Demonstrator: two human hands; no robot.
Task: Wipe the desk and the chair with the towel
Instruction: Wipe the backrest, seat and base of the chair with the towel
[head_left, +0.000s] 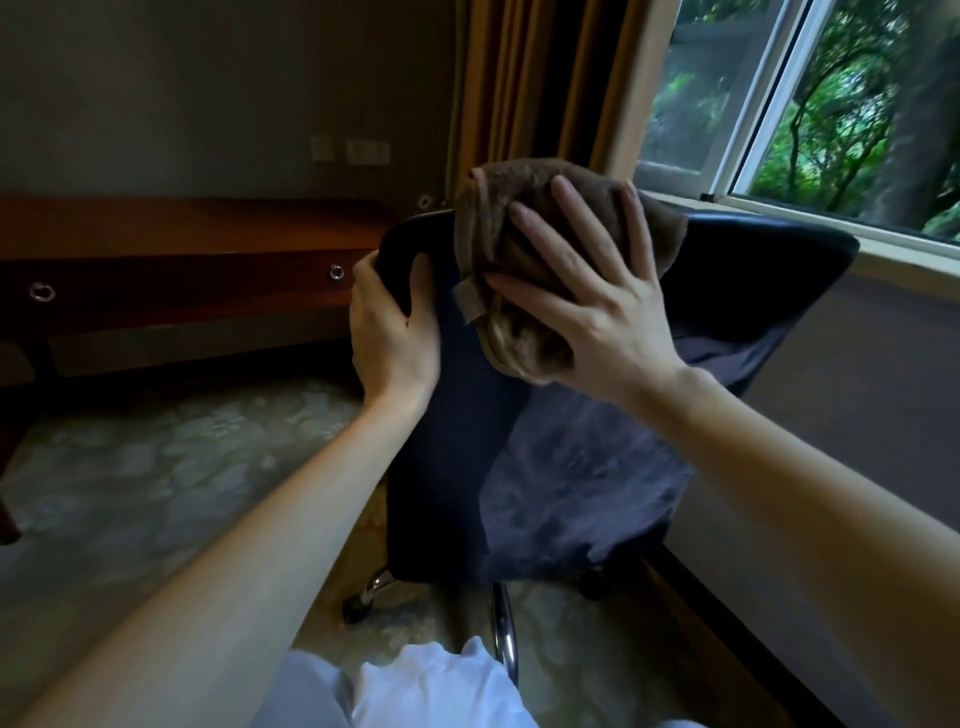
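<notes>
A dark swivel chair (582, 478) stands in front of me with its back toward me. My left hand (392, 332) grips the left top corner of the chair back, thumb on the near side. A bunched brown towel (498, 228) lies over the top edge of the chair back. My right hand (587, 296) presses on the towel with its fingers spread flat. The wooden desk (171, 244) with ring drawer pulls runs along the wall at the left.
A window (810, 104) and its sill are at the upper right, with ochre curtains (545, 83) beside it. Patterned carpet (156, 447) covers the floor. The chair's chrome legs (504, 623) and castors spread out below, near my white garment.
</notes>
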